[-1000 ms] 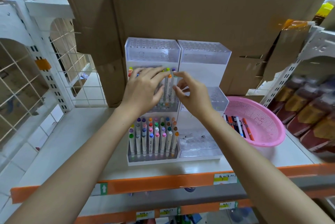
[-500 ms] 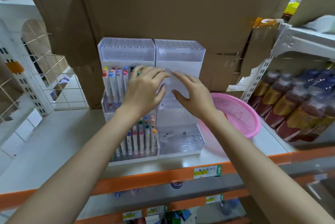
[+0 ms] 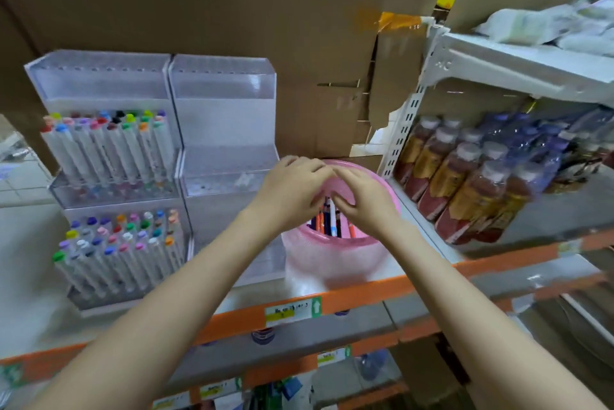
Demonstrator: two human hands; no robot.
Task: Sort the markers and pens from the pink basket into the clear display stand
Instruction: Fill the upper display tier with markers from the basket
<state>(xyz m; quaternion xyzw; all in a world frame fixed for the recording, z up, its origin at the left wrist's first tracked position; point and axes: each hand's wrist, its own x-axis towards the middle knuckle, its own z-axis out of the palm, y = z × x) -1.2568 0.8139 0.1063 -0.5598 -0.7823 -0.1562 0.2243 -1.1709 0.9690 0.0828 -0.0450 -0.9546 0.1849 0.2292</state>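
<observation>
The pink basket (image 3: 319,266) stands on the shelf to the right of the clear display stand and holds several pens (image 3: 329,222) lying together. Both my hands are over the basket, side by side. My left hand (image 3: 292,193) curls its fingers down onto the upper ends of the pens. My right hand (image 3: 363,202) reaches in from the right, fingertips at the same pen ends. Whether either hand grips a pen is hidden. The left display stand (image 3: 99,80) is filled with coloured markers (image 3: 109,150) on two tiers. The right display stand (image 3: 226,100) holds none.
Cardboard boxes (image 3: 232,4) form a wall behind the stands. The orange shelf edge (image 3: 365,293) runs in front of the basket. To the right, a white rack (image 3: 498,60) holds rows of bottles (image 3: 465,183).
Both hands have left the display stand and moved right and down into the pink basket. The view has swung to the right, towards the basket and bottles.
</observation>
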